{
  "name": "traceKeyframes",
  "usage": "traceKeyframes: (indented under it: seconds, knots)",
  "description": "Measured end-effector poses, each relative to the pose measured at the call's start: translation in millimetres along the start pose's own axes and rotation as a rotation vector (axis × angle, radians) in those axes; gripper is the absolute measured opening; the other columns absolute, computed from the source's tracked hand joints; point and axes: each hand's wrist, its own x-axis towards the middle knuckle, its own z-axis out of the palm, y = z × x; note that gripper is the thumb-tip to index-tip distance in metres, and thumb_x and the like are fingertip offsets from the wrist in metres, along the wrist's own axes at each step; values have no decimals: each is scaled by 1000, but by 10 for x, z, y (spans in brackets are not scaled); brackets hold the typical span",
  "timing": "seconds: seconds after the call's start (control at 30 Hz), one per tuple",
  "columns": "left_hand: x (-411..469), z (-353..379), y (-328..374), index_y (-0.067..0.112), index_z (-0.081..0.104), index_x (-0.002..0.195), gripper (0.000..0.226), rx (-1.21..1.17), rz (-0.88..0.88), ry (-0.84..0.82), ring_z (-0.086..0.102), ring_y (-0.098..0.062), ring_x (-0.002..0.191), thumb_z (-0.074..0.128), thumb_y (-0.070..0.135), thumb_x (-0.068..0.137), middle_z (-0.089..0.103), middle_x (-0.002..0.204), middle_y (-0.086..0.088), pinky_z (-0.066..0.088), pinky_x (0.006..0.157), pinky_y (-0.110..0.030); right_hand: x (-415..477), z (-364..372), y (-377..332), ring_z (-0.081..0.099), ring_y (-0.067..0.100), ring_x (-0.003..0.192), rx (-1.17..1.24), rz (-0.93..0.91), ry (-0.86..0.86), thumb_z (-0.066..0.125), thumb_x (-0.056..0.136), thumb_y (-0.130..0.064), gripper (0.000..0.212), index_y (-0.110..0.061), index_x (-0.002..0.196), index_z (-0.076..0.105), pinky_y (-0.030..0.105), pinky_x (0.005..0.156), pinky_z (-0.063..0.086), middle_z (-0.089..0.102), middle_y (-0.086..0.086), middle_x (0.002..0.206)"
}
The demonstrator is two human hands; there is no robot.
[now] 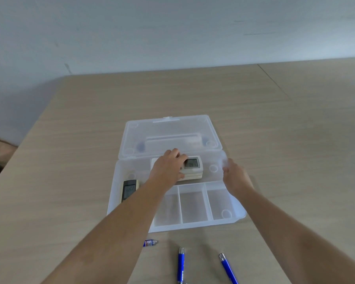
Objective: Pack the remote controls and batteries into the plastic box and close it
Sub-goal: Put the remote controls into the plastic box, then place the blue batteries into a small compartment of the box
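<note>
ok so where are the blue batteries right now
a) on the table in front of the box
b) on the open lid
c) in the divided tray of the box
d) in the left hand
a: three blue batteries lie on the table on the near side of the plastic box, and the compartments of its divided tray hold nothing.
</note>
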Motion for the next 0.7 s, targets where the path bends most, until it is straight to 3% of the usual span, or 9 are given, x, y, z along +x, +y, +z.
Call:
traceKeyframes:
  seconds: [0.13, 0.23, 0.3, 0.37, 0.47, 0.57, 0.63, 0.7]
  knots:
    - [40, -46, 48, 19, 50, 125, 49, -2, -46, -56, 47, -21, 111, 69, 27, 81, 47, 121, -1, 47, 81, -32, 9, 10, 12, 58, 36, 94, -13, 11, -2, 34, 97, -13, 28, -7, 120, 49, 33, 69, 38, 64, 19, 107]
    - [-10, -60, 107, 17, 45, 131, 54, -4, -70, -54, 46, -23, 118, 65, 32, 83, 46, 127, -3, 42, 96, -34, 5, 4, 1, 58, 36, 97, -46, 22, -5, 34, 97, -15, 29, -7, 122, 47, 33, 71, 39, 63, 19, 111]
    - [-132, -72, 160, 17, 39, 138, 63, -31, -64, -37, 41, -23, 126, 63, 39, 84, 42, 136, -3, 36, 105, -35, -28, -16, -20, 55, 36, 107, -98, 21, -12, 34, 98, -23, 37, -10, 131, 40, 38, 79, 42, 59, 17, 121]
    - [-279, -132, 187, 17, 40, 137, 58, -81, -48, 48, 43, -21, 125, 59, 38, 86, 44, 136, -2, 37, 103, -33, -78, -73, -55, 50, 33, 118, -199, -35, 43, 36, 97, -35, 48, -12, 139, 32, 43, 93, 41, 54, 13, 130]
    - [-656, -318, 218, 15, 62, 110, 26, -167, 28, 269, 59, -19, 93, 54, 26, 87, 64, 103, 0, 50, 81, -32, -267, -165, -188, 48, 30, 119, -174, -153, 202, 39, 96, -36, 46, -13, 136, 40, 43, 99, 39, 54, 8, 131]
    - [-1313, -312, 178, 12, 68, 73, 13, -159, 81, 539, 55, -17, 45, 56, 17, 76, 58, 51, 3, 46, 42, -22, -684, -200, -342, 56, 24, 95, 75, -322, 343, 48, 91, -23, 18, -16, 106, 55, 39, 79, 47, 61, 1, 100]
    - [-2133, -185, 119, 13, 66, 64, 4, -66, 59, 532, 49, -18, 36, 64, 14, 68, 51, 42, 4, 38, 35, -19, -1383, -52, -438, 53, 8, 72, 173, -487, 332, 53, 85, -16, 3, -19, 87, 53, 26, 61, 42, 51, -10, 76]
    - [-2403, 18, 12, 16, 64, 61, 5, 14, 81, 454, 50, -17, 34, 67, 16, 66, 53, 42, 5, 38, 34, -18, -1689, 80, -433, 48, 4, 59, 202, -558, 274, 57, 82, -17, 12, -24, 77, 48, 13, 51, 31, 40, -13, 62]
